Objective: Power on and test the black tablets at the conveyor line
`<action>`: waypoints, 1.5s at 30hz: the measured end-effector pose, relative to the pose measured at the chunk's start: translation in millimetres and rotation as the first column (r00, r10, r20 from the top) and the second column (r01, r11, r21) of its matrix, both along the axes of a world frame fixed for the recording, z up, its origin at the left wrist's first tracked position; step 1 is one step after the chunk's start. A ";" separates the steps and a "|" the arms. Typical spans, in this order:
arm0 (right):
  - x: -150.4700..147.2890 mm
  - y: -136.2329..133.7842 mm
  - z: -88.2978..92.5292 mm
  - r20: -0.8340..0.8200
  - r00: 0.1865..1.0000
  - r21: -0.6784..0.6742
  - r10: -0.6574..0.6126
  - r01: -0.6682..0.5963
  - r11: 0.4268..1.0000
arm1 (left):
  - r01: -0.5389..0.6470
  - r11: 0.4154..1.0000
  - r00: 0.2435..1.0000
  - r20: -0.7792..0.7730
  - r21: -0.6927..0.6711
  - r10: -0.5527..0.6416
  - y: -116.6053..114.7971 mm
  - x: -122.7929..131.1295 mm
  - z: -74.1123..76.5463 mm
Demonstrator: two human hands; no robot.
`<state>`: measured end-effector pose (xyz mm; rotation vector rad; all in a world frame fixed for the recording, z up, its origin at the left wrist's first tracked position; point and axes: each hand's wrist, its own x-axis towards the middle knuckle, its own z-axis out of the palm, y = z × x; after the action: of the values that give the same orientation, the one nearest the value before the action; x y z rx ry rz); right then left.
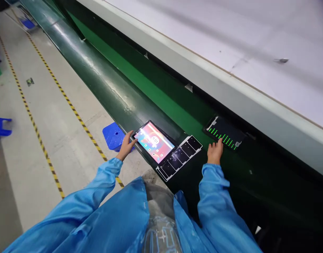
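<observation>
A tablet (154,140) with a lit home screen reading 9:01 lies on the green bench top. My left hand (126,146) grips its left edge, thumb on the front and the other fingers partly hidden. Against the tablet's lower right side is a white-edged strip of black rectangular pieces (181,156). Farther right lies a dark flat panel (225,131) with a row of bright green tabs and white corner pieces. My right hand (215,151) is at this panel's near edge, fingers reaching forward and slightly apart, a fingertip by the green tabs; I cannot tell whether it touches.
The narrow green bench (98,70) runs diagonally, with a raised white shelf (230,45) along its far side. A blue stool (112,135) stands beside the near edge. Yellow-black tape lines (71,105) mark the floor; another blue stool (0,127) is at far left.
</observation>
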<state>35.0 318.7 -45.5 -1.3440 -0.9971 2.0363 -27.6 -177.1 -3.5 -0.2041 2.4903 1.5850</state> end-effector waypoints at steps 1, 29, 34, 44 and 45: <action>13.9 -14.1 3.3 0.005 1.000 0.033 0.019 -0.019 0.999 | 0.007 1.000 0.999 0.040 0.021 -0.008 1.2 -8.3 -3.9; 90.8 -251.7 -26.2 0.132 0.895 -0.086 0.426 -0.418 0.904 | 0.166 0.951 0.960 0.177 0.260 -0.216 -5.4 -38.9 -12.8; 77.0 -254.8 -25.9 0.188 0.935 -0.040 0.300 -0.298 0.954 | 0.267 0.942 0.908 0.275 0.206 -0.317 -13.6 -61.5 -3.4; 52.6 -284.6 -28.5 0.212 0.976 0.125 0.056 -0.084 0.989 | 0.406 0.865 0.816 0.310 0.297 -0.489 -18.9 -99.1 -19.0; 52.8 -285.4 -27.9 0.205 0.978 0.129 0.047 -0.074 0.989 | 0.401 0.861 0.818 0.300 0.313 -0.491 -14.5 -99.5 -20.5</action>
<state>87.8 33.3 -73.5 -1.4842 -1.2563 1.8640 -127.1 -191.6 -24.1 0.1100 1.8625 1.4558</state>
